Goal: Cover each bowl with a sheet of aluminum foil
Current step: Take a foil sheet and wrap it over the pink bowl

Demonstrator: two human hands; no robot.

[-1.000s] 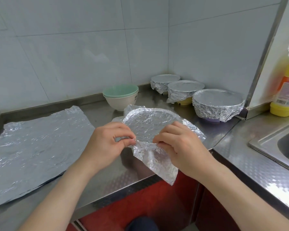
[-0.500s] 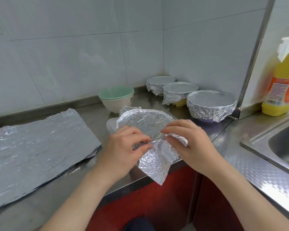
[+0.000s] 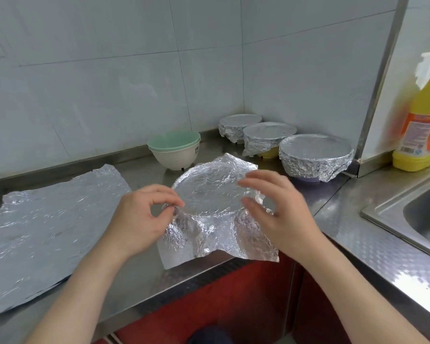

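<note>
Silver stack of spare foil sheets [image 3: 52, 219] flat on steel counter [image 3: 333, 219], at 9 o'clock from the work spot. Left hand [image 3: 139, 219] just right of that stack, thumb and forefinger pinching crumpled foil sheet [image 3: 201, 239] at its 9 o'clock edge, other fingers curled. Stacked bowls [image 3: 174, 155], green inside white, uncovered, at 11 o'clock, near the sheet but apart from it. Foil sheet draped over a bowl near the counter's front edge, top pulled flat and round, bowl itself hidden underneath, only the rim outline showing. Loose flaps hanging at 6 o'clock down to the counter, another flap sticking up at 12 o'clock. Right hand [image 3: 278, 214] at 3 o'clock of the sheet, fingers over the top and thumb lower on the side, curved round the foil-wrapped rim and gripping it; fingertips blurred. Three covered bowls [image 3: 315, 155] in a row at 1 to 2 o'clock, running back into the tiled corner, foil crimped down their sides, neighbours touching or nearly so. Yellow detergent bottle [image 3: 422, 125] with orange label at far 2 o'clock, behind a steel upright. Sink [image 3: 420, 214] at 3 o'clock, cut off by frame edge.
</note>
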